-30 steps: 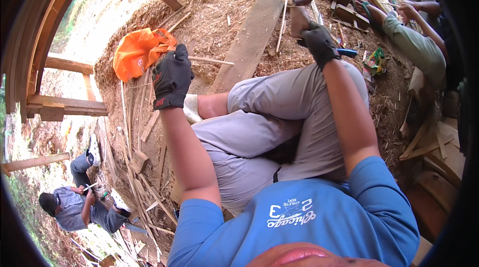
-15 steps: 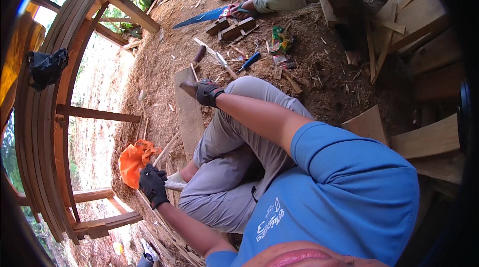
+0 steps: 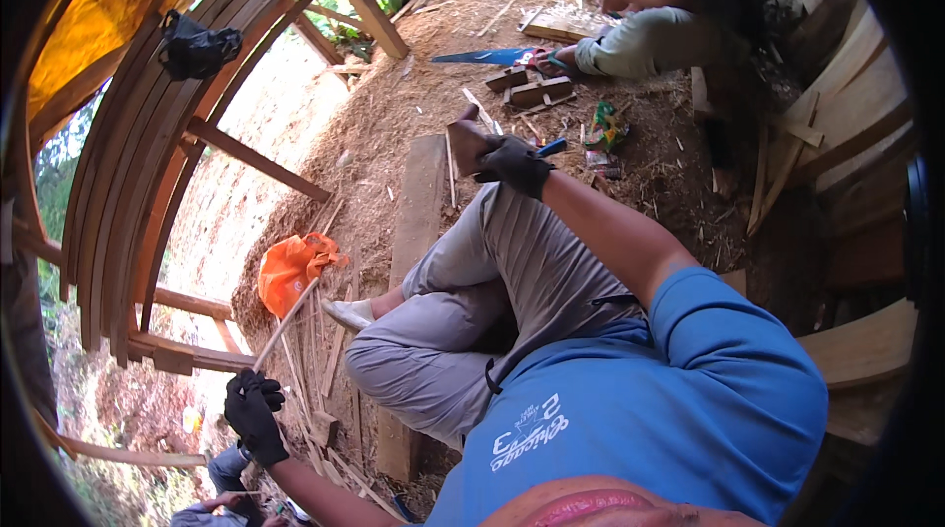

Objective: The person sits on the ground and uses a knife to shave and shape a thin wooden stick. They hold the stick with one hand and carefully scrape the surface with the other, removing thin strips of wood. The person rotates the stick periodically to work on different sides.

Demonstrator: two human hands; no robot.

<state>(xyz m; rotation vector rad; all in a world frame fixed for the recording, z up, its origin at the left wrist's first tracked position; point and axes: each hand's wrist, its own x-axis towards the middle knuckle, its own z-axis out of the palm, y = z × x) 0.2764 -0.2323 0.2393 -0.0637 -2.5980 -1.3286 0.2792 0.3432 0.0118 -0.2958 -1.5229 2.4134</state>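
Fingers point(image 3: 266, 391) curled, left hand point(image 3: 255, 416) grips 1 wooden stick point(image 3: 285, 325), right hand point(image 3: 518, 168) a blade-like tool point(image 3: 466, 147) (careless swings could cut the knee point(image 3: 492, 204)).

Smooth wooden stick point(image 3: 286, 325), matt wooden plank point(image 3: 418, 194), glossy black plastic bag point(image 3: 200, 47)

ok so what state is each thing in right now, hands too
left grip, gloved, closed on the thin stick
thin stick, held near one end
right grip, gloved, closed on the brown tool
brown tool, held
orange bag, crumpled
plank, lying flat, partly hidden by a leg
black bag, crumpled
green packet, crumpled, on the ground
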